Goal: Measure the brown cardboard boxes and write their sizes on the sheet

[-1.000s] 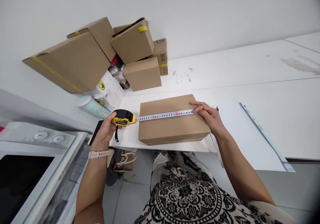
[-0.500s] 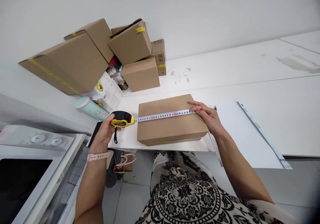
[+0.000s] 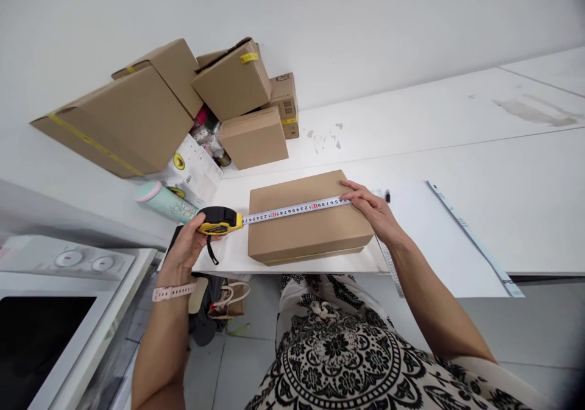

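Wears cream clothing (image 3: 365, 373) printed in black: large round medallion (image 3: 336, 346) of flowers and scrolls, with patterned ring. Carries pale knotted tie (image 3: 323, 311) near waist. Includes plain cream sleeve (image 3: 496, 376) at right. Bears pale pink strap (image 3: 171, 292), small holes in row, on left wrist (image 3: 176, 276). Leaves left grip (image 3: 188, 242) and right grip (image 3: 377, 215) bare.

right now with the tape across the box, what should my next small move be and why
Probably read the blade where it crosses the left edge of the cardboard box before shifting anything. Your left hand holds the tape measure just beyond that edge, your right hand rests on the blade near the opposite edge, and printed figures show between.
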A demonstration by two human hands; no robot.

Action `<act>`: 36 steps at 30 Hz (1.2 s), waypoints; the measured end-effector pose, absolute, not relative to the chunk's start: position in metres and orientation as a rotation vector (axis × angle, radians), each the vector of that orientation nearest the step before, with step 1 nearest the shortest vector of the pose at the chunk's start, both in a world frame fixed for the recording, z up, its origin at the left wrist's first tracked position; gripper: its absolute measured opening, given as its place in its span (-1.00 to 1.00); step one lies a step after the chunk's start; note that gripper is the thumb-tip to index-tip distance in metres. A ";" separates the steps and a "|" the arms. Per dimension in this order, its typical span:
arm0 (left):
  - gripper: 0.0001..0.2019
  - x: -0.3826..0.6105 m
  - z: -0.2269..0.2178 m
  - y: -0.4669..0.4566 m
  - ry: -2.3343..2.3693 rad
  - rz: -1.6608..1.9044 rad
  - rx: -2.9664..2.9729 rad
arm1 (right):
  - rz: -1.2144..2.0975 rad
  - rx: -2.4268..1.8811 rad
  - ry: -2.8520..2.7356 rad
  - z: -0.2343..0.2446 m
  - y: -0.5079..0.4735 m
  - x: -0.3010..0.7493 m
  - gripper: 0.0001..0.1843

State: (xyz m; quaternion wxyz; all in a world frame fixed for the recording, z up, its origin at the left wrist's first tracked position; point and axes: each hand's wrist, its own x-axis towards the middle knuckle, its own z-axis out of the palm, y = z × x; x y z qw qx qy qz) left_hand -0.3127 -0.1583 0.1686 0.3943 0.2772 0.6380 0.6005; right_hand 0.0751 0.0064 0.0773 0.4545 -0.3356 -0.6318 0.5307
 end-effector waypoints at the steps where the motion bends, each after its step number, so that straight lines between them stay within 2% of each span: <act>1: -0.63 -0.310 0.171 -0.162 1.623 1.524 0.707 | 1.273 -0.836 -1.550 0.076 0.006 0.075 -0.72; 5: -0.54 -0.290 0.182 -0.191 1.632 1.507 0.749 | 1.072 -0.899 -1.465 0.083 0.007 0.078 -0.68; 9: -0.42 -0.257 0.188 -0.231 1.521 1.374 0.776 | 1.001 -0.868 -1.356 0.123 0.020 0.083 -0.72; 13: -0.18 -0.211 0.165 -0.253 1.223 1.029 0.692 | 0.958 -0.776 -1.440 0.158 0.047 0.075 -0.77; 16: 0.00 -0.174 0.134 -0.249 0.957 0.851 0.648 | 1.089 -0.706 -1.541 0.154 0.071 0.056 -0.77; 20: -0.13 -0.128 0.118 -0.233 0.827 0.855 0.670 | 1.234 -0.807 -1.639 0.126 0.094 0.031 -0.76; 28: -0.44 -0.067 0.159 -0.222 0.702 0.886 0.537 | 1.372 -0.942 -1.676 0.109 0.097 0.017 -0.73; 36: -0.34 -0.033 0.156 -0.223 0.667 0.838 0.371 | 1.383 -0.958 -1.753 0.115 0.083 0.017 -0.74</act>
